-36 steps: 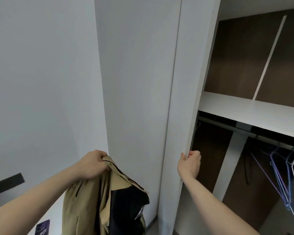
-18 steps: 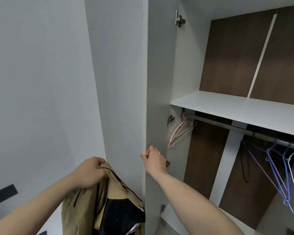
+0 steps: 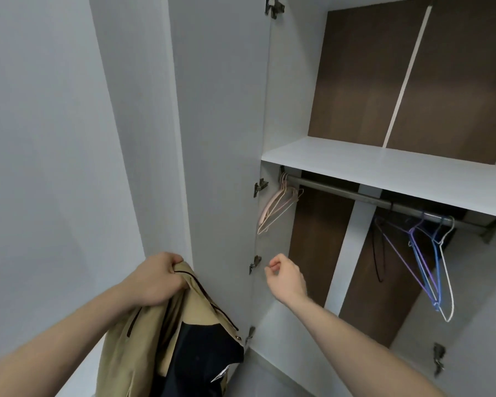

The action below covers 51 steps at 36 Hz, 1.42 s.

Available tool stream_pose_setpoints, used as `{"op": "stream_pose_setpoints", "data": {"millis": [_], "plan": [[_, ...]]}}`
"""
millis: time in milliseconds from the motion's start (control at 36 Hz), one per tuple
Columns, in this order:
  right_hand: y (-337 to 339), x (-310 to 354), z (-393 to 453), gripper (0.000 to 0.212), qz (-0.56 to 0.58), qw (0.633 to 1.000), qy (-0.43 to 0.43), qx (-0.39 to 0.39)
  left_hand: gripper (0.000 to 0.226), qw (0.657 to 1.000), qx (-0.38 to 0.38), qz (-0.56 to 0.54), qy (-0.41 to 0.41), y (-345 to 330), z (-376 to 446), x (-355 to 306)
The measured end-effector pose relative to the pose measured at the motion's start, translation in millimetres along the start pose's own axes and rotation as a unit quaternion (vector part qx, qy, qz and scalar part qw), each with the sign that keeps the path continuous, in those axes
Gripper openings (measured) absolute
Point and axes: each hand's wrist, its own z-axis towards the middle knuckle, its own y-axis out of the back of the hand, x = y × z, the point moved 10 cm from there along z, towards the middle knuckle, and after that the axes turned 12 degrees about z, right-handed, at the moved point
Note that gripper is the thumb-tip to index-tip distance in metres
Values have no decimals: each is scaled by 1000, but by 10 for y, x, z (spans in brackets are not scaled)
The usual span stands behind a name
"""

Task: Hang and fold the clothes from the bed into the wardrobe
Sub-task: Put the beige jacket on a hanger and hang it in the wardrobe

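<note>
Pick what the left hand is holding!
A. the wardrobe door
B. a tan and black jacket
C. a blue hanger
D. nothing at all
B. The left hand grips the top of the tan and black jacket, which hangs down from it; the right hand holds nothing, and the blue hanger is on the rail.

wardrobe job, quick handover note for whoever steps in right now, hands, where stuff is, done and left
Left hand grips the tan jacket by its top, hanging low at left.
Right hand is loosely curled, holds nothing, just inside the wardrobe.
Wardrobe door is open. On the rail: pink hangers at the left end, blue and purple hangers to the right.
Done: door open.
Left: take a hanger, likely a pink one, hang the jacket.
</note>
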Motion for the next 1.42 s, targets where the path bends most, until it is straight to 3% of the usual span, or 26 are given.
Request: {"op": "stream_pose_setpoints", "data": {"millis": [361,528,806,889,972,1056,1250,1417], "plan": [[2086,-1373,532,34,-38,970,-105,-214,13,994,59,-3,-88,-555,1114,-1438],[2587,-1887,892,47,-37,956,-163,-242,13,994,72,-7,-79,-742,1610,-1815],[2586,-2591,1548,67,-2,949,-260,-179,16,995,82,-13,-56,-1042,2161,-2070],[2513,-2746,1685,63,7,947,-280,-158,16,996,76,-10,-46,-1074,2247,-2087],[2501,-2869,1794,46,-3,945,-290,-154,19,996,71,-16,-42,-1095,2294,-2126],[2432,-2865,1943,28,23,951,-269,-153,17,997,68,-21,-34,-1094,2293,-2135],[2182,-2391,2230,29,73,972,-149,-168,16,998,53,-30,-15,-1031,2296,-2047],[1898,-2092,2313,25,109,977,-107,-149,14,999,43,-23,11,-999,2213,-1785]]}}
